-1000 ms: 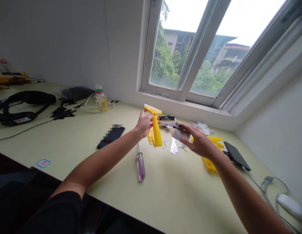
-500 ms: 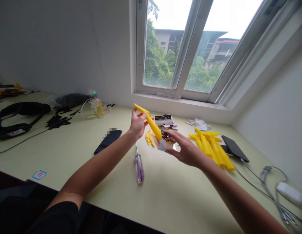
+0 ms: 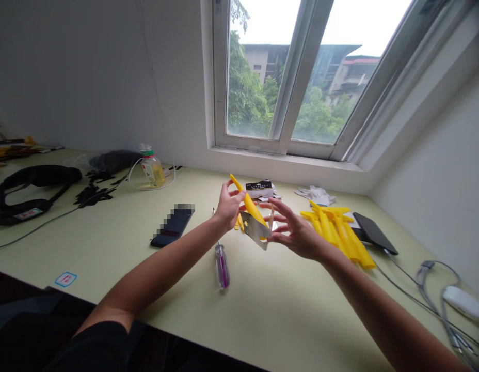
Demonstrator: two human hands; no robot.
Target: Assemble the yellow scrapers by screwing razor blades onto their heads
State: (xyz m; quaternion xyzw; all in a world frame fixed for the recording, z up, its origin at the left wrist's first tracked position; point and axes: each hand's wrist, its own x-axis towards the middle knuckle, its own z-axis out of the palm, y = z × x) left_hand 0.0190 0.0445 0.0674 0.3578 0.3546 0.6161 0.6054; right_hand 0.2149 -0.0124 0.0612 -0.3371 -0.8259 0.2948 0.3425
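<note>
My left hand [image 3: 228, 206] pinches the upper part of a long yellow plastic tool [image 3: 253, 207], which slants down to the right. The tool's lower end lies against a folded packaging card [image 3: 255, 230] with its plain grey side towards me. The fingers of my right hand [image 3: 296, 230] grip the card at its right edge. Whether the tool is inside the fold or only against it, I cannot tell. Small yellow pieces [image 3: 238, 222] lie on the table behind the card, partly hidden. A screwdriver [image 3: 221, 266] with a clear and purple handle lies nearer to me.
Several yellow tools [image 3: 340, 232] are piled to the right, beside a black device [image 3: 374, 232] and cables [image 3: 433, 289]. Black printed cards [image 3: 259, 189] and a white glove [image 3: 315, 195] lie at the back. To the left are a phone [image 3: 173, 225], a bottle [image 3: 153, 168] and a black headset [image 3: 34, 191].
My left hand and the yellow tool have moved right and down towards the card. The card has turned from its black printed side to its grey side, and my right hand's fingers have spread.
</note>
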